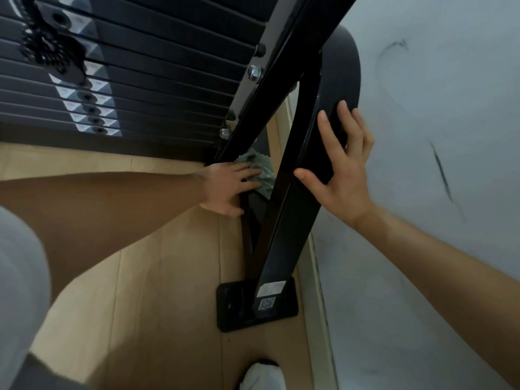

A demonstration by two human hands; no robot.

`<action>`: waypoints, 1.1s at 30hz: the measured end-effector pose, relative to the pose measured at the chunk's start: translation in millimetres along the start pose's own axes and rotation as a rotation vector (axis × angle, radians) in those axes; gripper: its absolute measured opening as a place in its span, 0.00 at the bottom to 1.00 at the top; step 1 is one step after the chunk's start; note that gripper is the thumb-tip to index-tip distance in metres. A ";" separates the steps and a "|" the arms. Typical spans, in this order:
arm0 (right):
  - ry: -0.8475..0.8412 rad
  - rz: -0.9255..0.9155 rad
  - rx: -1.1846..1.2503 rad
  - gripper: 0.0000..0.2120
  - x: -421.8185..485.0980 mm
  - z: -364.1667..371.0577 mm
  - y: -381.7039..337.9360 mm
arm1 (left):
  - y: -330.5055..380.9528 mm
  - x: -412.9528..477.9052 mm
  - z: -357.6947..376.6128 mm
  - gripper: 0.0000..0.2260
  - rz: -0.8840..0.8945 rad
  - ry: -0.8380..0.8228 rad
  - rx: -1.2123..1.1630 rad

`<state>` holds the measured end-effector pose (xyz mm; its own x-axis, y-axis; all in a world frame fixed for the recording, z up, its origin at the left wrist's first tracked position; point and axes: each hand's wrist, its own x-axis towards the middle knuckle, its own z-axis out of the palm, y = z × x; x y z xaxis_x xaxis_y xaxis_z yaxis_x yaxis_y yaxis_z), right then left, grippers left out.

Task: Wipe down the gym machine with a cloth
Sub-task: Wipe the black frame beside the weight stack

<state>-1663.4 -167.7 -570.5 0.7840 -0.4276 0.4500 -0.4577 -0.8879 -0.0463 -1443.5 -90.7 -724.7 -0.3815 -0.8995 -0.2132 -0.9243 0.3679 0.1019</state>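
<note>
The gym machine's black frame (284, 235) slants from the top of the view down to a foot plate (233, 305) on the floor. My left hand (228, 187) presses a pale green cloth (263, 171) with flat fingers against a lower black bar of the frame, between the two slanted beams. Higher up, my right hand (340, 164) lies on the outer beam with its fingers spread and straight, thumb on the beam's near face.
The black weight stack (126, 80) with its selector holes fills the upper left. A scuffed grey wall (436, 136) runs close along the right. Light wooden floor (168, 277) lies below. My shoe tip (261, 375) shows at the bottom edge.
</note>
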 end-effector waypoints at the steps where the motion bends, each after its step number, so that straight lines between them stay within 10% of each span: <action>1: 0.001 0.002 0.002 0.37 0.2 -0.3 0.2 | 1.8 -3.1 0.0 0.41 0.016 -0.014 0.019; 16: 0.006 0.020 0.036 0.36 -1.4 0.1 -3.5 | 31.2 -33.3 0.4 0.40 0.415 -0.104 0.121; 25: -0.012 0.016 0.022 0.37 -0.9 0.5 -0.7 | 2.6 -14.8 -9.7 0.35 -0.034 -0.029 -0.074; 33: -0.019 0.020 0.029 0.38 -1.1 0.6 0.7 | 21.9 -6.3 -8.2 0.37 -0.094 -0.120 -0.149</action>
<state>-1664.2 -167.9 -571.5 0.7827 -0.4479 0.4321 -0.4609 -0.8837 -0.0811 -1461.2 -78.9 -713.2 -0.3010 -0.8903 -0.3417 -0.9470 0.2371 0.2166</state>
